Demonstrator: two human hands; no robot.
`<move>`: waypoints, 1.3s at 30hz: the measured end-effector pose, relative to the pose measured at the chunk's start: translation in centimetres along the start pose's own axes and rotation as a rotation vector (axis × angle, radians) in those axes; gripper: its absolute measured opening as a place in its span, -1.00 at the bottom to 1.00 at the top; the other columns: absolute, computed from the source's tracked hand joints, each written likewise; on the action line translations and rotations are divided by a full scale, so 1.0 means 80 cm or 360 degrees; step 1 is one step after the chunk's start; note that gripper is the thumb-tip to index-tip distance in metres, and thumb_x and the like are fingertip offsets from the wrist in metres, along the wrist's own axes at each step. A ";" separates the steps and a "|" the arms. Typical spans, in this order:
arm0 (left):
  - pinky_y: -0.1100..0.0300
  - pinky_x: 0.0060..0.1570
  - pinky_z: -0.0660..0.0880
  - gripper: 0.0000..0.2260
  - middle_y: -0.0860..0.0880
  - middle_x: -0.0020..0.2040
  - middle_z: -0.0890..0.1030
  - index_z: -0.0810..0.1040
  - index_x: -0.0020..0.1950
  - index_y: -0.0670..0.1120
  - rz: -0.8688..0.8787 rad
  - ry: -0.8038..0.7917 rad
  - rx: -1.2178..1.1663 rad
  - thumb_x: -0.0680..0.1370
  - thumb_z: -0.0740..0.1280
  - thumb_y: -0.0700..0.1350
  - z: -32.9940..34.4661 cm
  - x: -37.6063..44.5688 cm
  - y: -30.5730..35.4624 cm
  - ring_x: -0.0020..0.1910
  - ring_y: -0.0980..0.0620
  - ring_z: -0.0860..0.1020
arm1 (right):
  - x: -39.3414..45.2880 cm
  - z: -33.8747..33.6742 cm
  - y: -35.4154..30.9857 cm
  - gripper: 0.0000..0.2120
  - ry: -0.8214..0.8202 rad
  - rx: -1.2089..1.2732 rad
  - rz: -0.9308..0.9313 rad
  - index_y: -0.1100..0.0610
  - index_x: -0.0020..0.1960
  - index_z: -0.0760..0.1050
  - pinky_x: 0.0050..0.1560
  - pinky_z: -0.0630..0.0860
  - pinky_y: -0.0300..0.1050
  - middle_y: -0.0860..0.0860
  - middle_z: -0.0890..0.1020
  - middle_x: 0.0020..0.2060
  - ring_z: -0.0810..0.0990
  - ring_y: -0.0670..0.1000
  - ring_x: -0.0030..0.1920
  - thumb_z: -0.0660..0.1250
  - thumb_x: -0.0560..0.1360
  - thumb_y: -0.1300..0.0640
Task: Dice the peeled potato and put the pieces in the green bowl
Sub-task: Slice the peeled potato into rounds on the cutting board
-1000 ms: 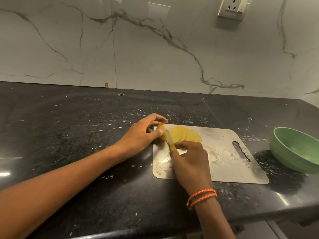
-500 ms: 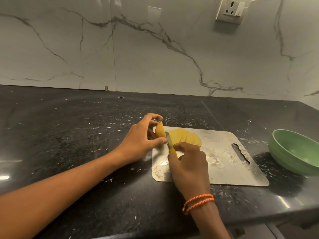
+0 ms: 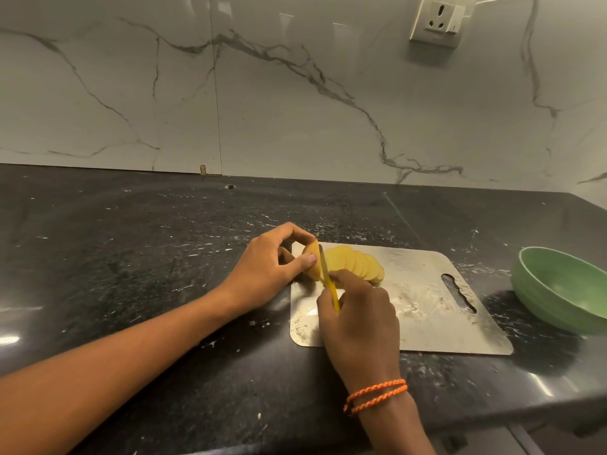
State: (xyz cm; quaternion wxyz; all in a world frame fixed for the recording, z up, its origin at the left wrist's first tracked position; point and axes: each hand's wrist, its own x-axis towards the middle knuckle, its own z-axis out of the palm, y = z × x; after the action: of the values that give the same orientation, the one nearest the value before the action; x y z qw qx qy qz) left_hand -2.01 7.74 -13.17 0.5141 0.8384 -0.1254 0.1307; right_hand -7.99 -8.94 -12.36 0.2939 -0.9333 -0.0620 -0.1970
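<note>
On the steel board (image 3: 427, 310), at its far left corner, the left hand (image 3: 266, 274) pinches the last potato end (image 3: 312, 262) between thumb and forefinger. Right hand (image 3: 359, 323) curls round the yellow knife (image 3: 328, 279), blade set against the end's right face. Cut slices (image 3: 358, 264) lie fanned just right of the blade. Green bowl (image 3: 565, 290) sits on the counter (image 3: 131, 257), right of the board, apart from it.

- No words, brand names, numbers or signs can be read anywhere, including on the wall socket (image 3: 440, 19) above the counter (image 3: 131, 257).
</note>
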 end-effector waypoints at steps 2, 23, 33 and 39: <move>-0.14 -0.02 0.67 -0.81 0.02 -0.04 0.73 0.64 0.19 0.04 -0.0031 0.0021 -0.0030 0.60 0.51 -0.06 0.001 0.001 -0.003 -0.18 0.01 0.74 | 0.000 -0.004 -0.003 -0.71 0.0165 -0.0056 -0.0077 -0.02 0.26 0.60 -0.34 0.53 -0.10 0.04 0.70 -0.25 0.63 0.08 -0.31 0.39 0.54 0.05; -0.04 -0.05 0.71 -0.89 -0.03 -0.04 0.75 0.69 0.06 -0.03 -0.0123 0.0057 -0.0147 0.56 0.55 -0.11 -0.001 0.004 -0.006 -0.20 -0.01 0.75 | -0.015 -0.004 -0.019 -0.75 0.0071 -0.0149 -0.0243 0.01 0.23 0.55 -0.35 0.55 -0.04 0.06 0.68 -0.26 0.64 0.12 -0.31 0.37 0.55 0.07; 0.01 -0.11 0.69 -0.90 -0.07 -0.01 0.74 0.72 0.00 0.01 -0.0107 0.0106 -0.0136 0.53 0.59 -0.08 0.001 0.006 -0.011 -0.24 -0.04 0.73 | 0.009 -0.002 -0.023 -0.82 -0.0156 -0.0185 -0.0150 0.02 0.21 0.45 -0.24 0.35 -0.06 0.10 0.65 -0.09 0.63 0.20 -0.07 0.21 0.63 0.03; 0.15 -0.21 0.64 -0.92 -0.02 -0.19 0.74 0.71 0.02 0.01 -0.0102 0.0131 -0.0026 0.56 0.55 -0.09 0.002 0.004 -0.009 -0.26 0.03 0.72 | -0.006 -0.004 -0.023 -0.83 -0.0289 -0.0252 -0.0120 0.01 0.20 0.43 -0.17 0.40 -0.06 0.06 0.63 0.02 0.62 0.14 0.01 0.18 0.64 0.03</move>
State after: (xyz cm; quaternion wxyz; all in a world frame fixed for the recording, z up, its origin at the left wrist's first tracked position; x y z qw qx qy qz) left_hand -1.40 7.87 -13.75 0.5296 0.8317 -0.0782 0.1473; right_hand -8.95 -7.63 -11.38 0.2050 -0.9646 -0.1075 -0.1267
